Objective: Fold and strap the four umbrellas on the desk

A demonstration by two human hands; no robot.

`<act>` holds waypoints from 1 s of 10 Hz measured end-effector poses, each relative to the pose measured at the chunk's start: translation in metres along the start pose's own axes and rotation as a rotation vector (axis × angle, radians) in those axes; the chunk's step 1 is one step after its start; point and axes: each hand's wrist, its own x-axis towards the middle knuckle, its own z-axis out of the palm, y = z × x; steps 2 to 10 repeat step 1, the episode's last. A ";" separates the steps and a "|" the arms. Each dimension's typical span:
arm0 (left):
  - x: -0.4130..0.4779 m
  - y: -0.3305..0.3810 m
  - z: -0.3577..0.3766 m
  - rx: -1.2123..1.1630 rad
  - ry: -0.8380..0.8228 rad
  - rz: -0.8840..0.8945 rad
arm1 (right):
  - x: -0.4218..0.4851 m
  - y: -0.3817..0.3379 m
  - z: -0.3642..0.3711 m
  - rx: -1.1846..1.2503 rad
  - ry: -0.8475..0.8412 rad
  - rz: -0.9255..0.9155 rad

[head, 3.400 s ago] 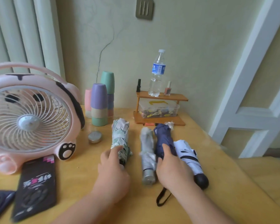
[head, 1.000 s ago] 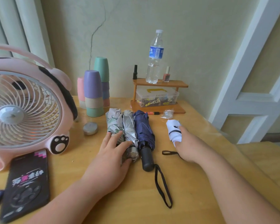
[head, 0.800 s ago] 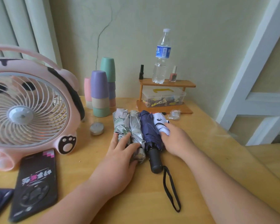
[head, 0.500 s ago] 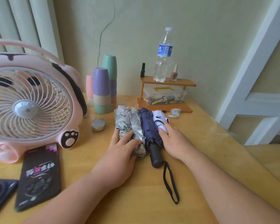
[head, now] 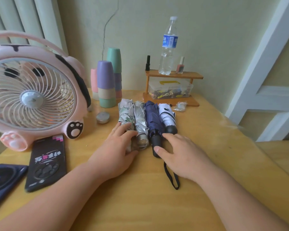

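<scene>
Four folded umbrellas lie side by side on the wooden desk (head: 207, 147): a floral one (head: 125, 112), a silver one (head: 140, 117), a navy one (head: 153, 119) with a black handle and loop strap, and a white one with black markings (head: 167, 114). My left hand (head: 117, 152) rests with relaxed fingers over the handle ends of the floral and silver umbrellas. My right hand (head: 182, 157) lies open beside the navy umbrella's handle, its fingertips close to the white umbrella's black end, holding nothing.
A pink desk fan (head: 32, 97) stands at the left, with two phones (head: 47, 160) in front of it. Stacked cups (head: 107, 84), a small round tin (head: 103, 117), and a wooden shelf (head: 172, 75) with a water bottle (head: 168, 47) stand behind the umbrellas.
My right hand brought the white umbrella in against the navy one, let go of it and drew back toward me. My left hand stayed on the floral and silver umbrellas.
</scene>
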 end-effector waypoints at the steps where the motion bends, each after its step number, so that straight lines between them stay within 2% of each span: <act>1: -0.009 0.003 -0.013 -0.057 0.080 -0.091 | -0.005 0.003 -0.008 0.013 0.017 -0.015; 10: -0.009 0.003 -0.013 -0.057 0.080 -0.091 | -0.005 0.003 -0.008 0.013 0.017 -0.015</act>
